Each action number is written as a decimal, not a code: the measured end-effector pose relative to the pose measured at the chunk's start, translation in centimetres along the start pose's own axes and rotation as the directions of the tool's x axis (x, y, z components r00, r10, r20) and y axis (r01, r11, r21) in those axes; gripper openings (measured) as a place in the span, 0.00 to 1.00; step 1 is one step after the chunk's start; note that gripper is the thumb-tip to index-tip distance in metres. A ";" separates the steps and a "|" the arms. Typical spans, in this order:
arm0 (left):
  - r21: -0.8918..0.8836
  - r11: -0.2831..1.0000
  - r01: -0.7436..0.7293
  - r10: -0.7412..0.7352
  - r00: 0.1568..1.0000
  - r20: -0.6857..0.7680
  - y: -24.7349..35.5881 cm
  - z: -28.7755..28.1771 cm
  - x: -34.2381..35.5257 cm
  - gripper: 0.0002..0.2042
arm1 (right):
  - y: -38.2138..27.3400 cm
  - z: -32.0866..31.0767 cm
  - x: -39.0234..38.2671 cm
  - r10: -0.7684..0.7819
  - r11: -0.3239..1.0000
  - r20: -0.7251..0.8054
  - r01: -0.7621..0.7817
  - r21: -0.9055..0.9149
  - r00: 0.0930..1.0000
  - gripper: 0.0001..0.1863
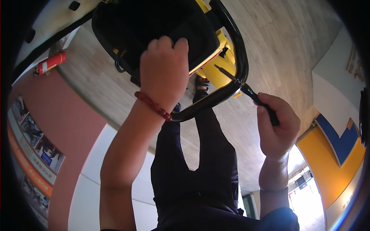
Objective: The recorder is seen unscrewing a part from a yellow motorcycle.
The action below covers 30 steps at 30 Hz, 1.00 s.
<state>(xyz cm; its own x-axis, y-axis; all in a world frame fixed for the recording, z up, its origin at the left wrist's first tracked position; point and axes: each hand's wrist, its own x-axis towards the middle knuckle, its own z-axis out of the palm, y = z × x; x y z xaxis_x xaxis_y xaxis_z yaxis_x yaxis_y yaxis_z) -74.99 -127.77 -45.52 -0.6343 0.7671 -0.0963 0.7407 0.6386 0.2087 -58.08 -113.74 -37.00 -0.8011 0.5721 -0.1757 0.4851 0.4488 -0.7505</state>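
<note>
My left hand [165,67], with a red bead bracelet [152,104] at the wrist, is over the dark top [196,42] of a black and yellow machine. Its fingers are curled and closed; what they hold, if anything, is hidden against the dark surface. To the right, my right hand [278,125] grips a screwdriver [250,93] by its black handle. The shaft points up and left, crossing the machine's curved black handlebar [241,50]. Whether it touches the bar I cannot tell. A yellow body part [217,71] of the machine shows inside the bar's curve.
The machine stands close before my legs [192,142] on a wood-look floor [269,42]. A red fire extinguisher [52,62] lies in view at the left, near a pink wall [69,123] with picture panels. At the right is a yellow and blue wall [327,154].
</note>
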 end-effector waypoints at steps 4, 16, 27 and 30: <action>-0.127 0.986 0.103 -0.107 0.994 -0.021 0.4 1.4 0.0 0.08 | 0.2 0.2 -0.7 0.009 1.000 0.021 -0.009 0.002 1.000 0.10; -0.178 0.973 0.144 -0.158 0.985 -0.063 -0.1 1.1 0.6 0.05 | 0.9 -0.4 -1.1 0.051 0.996 -0.010 -0.051 0.070 0.999 0.10; -0.125 0.973 0.193 -0.198 0.980 -0.026 0.4 1.8 0.0 0.06 | 1.4 -0.4 0.0 0.003 0.992 0.045 -0.009 0.130 0.999 0.11; -0.242 0.959 0.151 -0.177 0.980 -0.087 -0.2 2.3 -0.9 0.07 | 0.7 0.2 0.6 0.104 0.962 0.021 -0.106 0.251 0.994 0.14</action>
<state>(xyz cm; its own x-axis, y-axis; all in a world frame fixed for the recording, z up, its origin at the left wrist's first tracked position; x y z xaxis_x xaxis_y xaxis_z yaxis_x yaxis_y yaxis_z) -74.02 -128.46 -47.70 -0.7719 0.6340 -0.0470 0.5604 0.7135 0.4205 -58.32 -113.23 -37.78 -0.7536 0.6012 -0.2659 0.4634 0.1989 -0.8636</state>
